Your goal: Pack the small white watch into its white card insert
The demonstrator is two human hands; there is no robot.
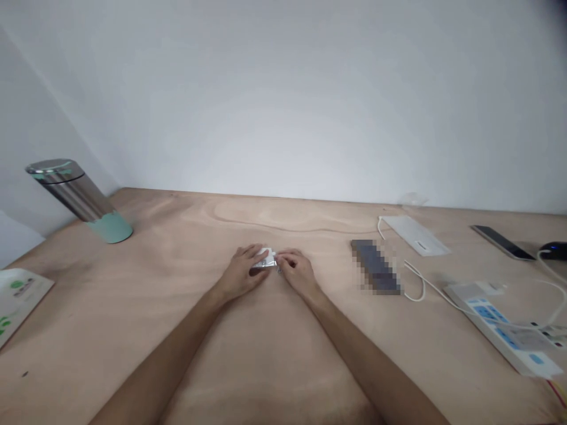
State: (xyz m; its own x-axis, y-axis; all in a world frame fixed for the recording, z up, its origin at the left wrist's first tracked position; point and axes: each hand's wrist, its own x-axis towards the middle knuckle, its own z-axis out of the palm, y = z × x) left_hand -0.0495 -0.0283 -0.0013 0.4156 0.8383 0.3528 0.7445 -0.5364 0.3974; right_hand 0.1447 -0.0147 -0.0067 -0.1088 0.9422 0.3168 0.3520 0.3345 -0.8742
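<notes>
Between my two hands, at the middle of the wooden table (pixel 248 366), is a small white and silver packet (pixel 267 260) with a shiny, clear-looking lower edge. My left hand (pixel 241 273) grips it from the left, thumb and fingers pressing on it near the tabletop. At its right end, my right hand (pixel 297 270) is closed in a pinch, thumb and index finger together at the packet's edge. A tiny dark bit shows beneath the right fingertips, too small to name. What the packet contains cannot be made out.
At left stand a steel flask (pixel 84 198) with a green base and a white printed bag (pixel 22 295). To the right lie a blurred-out phone (pixel 376 267), a white flat case (pixel 416 235), a dark phone (pixel 502 242), a white cable (pixel 436 289) and a power strip (pixel 500 330).
</notes>
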